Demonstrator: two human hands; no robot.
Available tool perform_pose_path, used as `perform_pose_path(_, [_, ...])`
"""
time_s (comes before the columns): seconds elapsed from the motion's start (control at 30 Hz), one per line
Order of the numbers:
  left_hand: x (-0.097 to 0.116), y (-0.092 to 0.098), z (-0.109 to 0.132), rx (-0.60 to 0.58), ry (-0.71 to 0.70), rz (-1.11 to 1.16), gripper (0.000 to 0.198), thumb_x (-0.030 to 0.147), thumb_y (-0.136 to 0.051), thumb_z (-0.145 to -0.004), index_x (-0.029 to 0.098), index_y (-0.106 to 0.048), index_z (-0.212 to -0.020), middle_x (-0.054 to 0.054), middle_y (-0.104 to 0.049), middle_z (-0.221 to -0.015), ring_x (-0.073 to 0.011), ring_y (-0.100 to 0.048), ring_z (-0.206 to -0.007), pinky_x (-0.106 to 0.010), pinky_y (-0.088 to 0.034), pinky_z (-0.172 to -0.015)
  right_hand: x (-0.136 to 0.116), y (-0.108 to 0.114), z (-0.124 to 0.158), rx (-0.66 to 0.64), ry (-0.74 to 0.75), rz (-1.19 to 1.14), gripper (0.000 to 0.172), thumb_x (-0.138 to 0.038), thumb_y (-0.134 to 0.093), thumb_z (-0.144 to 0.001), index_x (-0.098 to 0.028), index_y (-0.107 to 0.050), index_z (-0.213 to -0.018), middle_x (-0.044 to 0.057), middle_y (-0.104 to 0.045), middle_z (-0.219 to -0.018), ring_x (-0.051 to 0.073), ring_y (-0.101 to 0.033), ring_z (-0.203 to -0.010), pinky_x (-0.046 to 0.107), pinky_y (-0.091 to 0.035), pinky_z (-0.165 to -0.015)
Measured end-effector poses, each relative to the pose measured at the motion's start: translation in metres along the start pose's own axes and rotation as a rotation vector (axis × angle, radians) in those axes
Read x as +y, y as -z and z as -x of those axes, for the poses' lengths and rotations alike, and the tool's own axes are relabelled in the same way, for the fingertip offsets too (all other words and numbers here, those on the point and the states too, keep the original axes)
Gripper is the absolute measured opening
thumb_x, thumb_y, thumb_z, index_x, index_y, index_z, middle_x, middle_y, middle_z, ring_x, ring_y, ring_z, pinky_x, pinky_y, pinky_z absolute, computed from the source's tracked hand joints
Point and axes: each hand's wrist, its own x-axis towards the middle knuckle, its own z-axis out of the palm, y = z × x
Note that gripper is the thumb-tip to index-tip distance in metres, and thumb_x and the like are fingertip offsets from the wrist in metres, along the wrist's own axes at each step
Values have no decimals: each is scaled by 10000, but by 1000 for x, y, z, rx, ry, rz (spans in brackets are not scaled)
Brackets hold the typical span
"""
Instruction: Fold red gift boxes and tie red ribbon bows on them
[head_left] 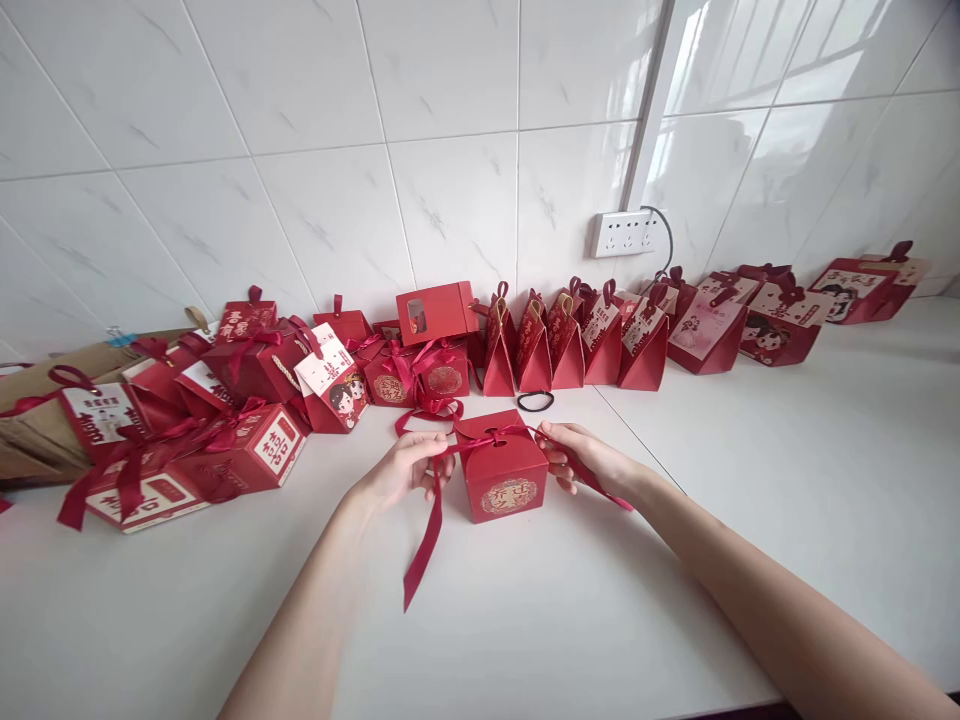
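A small red gift box with a round gold emblem on its front stands upright on the white table in front of me. A dark red ribbon crosses its top and is looped at the middle. My left hand pinches the ribbon left of the box, and a long tail hangs from it to the table. At the box's right side my right hand pinches the other part of the ribbon, whose tail trails along the wrist. The ribbon is stretched between both hands.
Several triangular red boxes line the wall at the centre and right. To the left lies a pile of red boxes with bows beside a brown paper bag. A black hair tie lies behind the box. A power strip is on the tiled wall.
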Motion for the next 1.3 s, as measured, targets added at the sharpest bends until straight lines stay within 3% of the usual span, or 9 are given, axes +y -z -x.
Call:
perform_pose_path(0.17, [-5, 4, -4, -42, 9, -10, 366, 478, -655, -738, 157, -521, -623, 84, -365, -364, -50, -334, -318, -203, -226, -381, 1, -1, 0, 42, 7, 9, 461, -583, -608, -792, -190, -420, -641, -82, -270, -550, 67, -330, -467, 184, -355, -405])
perform_pose_path(0.33, [-11, 3, -9, -61, 1, -15, 432, 499, -752, -652, 160, -488, -609, 111, -320, -356, -33, -304, -320, -205, -203, -388, 8, 5, -4, 18, -7, 30, 446, -523, -662, -768, -187, -412, -615, -65, -326, -573, 71, -374, -472, 189, -363, -395])
perform_pose_path(0.63, [-31, -3, -12, -42, 56, -16, 579, 628, -789, -504, 155, -507, -682, 71, -462, -521, -77, -474, -437, -247, -349, -447, 20, 8, -4, 1, -89, 144, 479, -623, -670, -721, -166, -529, -677, -58, -364, -547, 66, -344, -450, 174, -325, -389])
perform_pose_path(0.8, [-38, -3, -15, -62, 100, -16, 579, 648, -770, -531, 148, -517, -677, 73, -472, -518, -97, -539, -462, -268, -411, -506, 33, 16, -10, -24, -111, 164, 528, -677, -656, -690, -168, -543, -613, -42, -368, -553, 72, -333, -456, 172, -333, -378])
perform_pose_path(1.03, [-41, -2, -17, -80, 105, -1, 541, 620, -767, -571, 151, -525, -691, 70, -492, -529, -108, -566, -475, -268, -410, -518, 38, 24, -16, -3, -172, 149, 624, -770, -717, -475, -175, -540, -544, -38, -353, -489, 78, -329, -419, 176, -345, -328])
perform_pose_path(1.3, [-39, -3, -16, -77, 105, 3, 484, 569, -758, -634, 137, -551, -702, 67, -490, -542, -91, -548, -481, -262, -410, -541, 39, 23, -18, 0, -146, 176, 610, -761, -678, -555, -168, -537, -519, -34, -341, -498, 85, -333, -431, 184, -352, -332])
